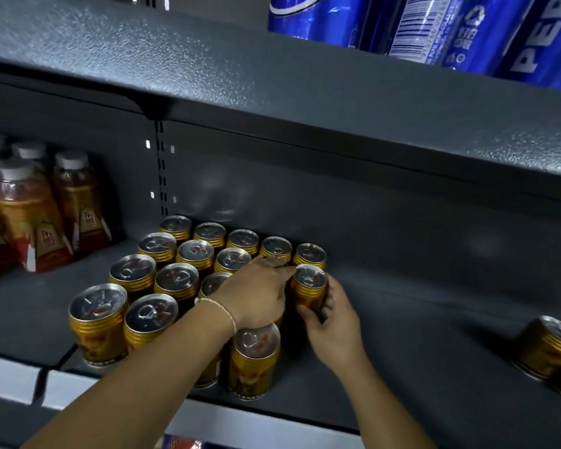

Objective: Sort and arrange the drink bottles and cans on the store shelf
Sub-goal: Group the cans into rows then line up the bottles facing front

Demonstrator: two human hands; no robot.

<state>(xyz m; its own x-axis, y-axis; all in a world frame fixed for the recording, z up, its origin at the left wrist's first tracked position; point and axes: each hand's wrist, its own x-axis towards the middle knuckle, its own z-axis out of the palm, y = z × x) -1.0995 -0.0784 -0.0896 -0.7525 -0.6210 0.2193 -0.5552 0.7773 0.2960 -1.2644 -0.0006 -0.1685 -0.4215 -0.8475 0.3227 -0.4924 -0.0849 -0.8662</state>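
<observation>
Several gold cans with silver tops stand in rows on the dark grey shelf (pixel 402 351). My right hand (pixel 332 325) grips one gold can (pixel 308 286) at the right end of the second row from the back, fingers curled round its side. My left hand (pixel 256 293) lies over the cans just left of it, fingers stretched flat toward that can's rim; the can beneath the palm is mostly hidden. Another gold can (pixel 255 358) stands alone at the front, below my left wrist.
Bottles of amber drink with white caps (pixel 30 215) stand at the shelf's left. A gold can (pixel 548 348) sits at the far right edge. Blue Pepsi cans (pixel 434 24) line the shelf above. White price strips (pixel 68 388) run along the front lip.
</observation>
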